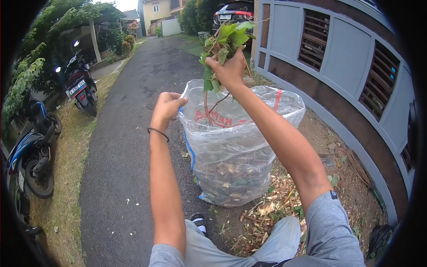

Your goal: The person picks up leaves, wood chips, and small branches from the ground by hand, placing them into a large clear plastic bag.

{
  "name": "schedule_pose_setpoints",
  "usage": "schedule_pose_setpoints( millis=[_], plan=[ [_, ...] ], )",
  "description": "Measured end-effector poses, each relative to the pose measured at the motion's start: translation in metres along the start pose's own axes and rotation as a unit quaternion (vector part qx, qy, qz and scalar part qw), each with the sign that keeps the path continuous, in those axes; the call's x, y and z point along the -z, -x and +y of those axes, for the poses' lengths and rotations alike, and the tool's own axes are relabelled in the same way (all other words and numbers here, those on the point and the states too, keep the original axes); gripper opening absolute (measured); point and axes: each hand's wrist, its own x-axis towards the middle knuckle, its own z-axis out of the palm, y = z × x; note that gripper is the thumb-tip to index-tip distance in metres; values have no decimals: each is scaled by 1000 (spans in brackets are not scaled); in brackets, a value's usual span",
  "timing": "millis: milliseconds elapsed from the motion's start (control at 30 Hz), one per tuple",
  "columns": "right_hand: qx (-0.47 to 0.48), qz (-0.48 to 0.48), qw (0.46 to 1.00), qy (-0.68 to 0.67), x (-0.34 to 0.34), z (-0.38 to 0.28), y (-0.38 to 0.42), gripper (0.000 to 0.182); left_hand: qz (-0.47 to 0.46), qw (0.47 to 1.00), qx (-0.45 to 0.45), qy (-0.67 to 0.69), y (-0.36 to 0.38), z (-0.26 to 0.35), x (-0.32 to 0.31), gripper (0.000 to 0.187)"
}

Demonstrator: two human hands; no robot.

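Here we stand on a paved lane [133,133] with a grey fence wall [338,62] running along the far side of the big clear plastic bag [235,147], which we take as our landmark. The bag stands upright at the lane's edge, its mouth open upward, with dry leaves and clippings lying in its bottom. Beyond the bag, up the lane, a dark car [233,11] is parked; well off on the lane's other side from the bag, two scooters [80,82] stand on the grass strip. Leaf litter and wood chips [267,209] lie on the bare ground at the foot of the bag, toward the wall.

Our left hand [167,107] is closed on the near rim of the bag, pinching the plastic and holding the mouth open; a thin dark band sits on that wrist. Our right hand [231,71] is raised directly above the bag's mouth, its fingers wrapped tight around a bunch of pulled weeds [224,40]. The bunch runs up and down: green leaves stick out above the fist, while thin reddish stems and roots hang below it, and through the plastic their tips seem to dip just inside the opening. So the weeds lie straight over the bag, long axis vertical, and the right hand is the one carrying them, the left just beside at the rim.
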Motion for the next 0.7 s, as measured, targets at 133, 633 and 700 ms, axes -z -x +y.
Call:
schedule_pose_setpoints(
  millis=[133,633,700],
  plan=[
    [102,-38,994,24,9,18,18,66,-16,1000,19,-11,-4,-4,5,35],
    [162,-534,814,163,73,33,92,70,102,987,-15,125,-23,-36,-1,24],
    [107,-586,782,182,75,41,94,66,95,988,-31,118,-20,-34,-2,24]
  ],
)
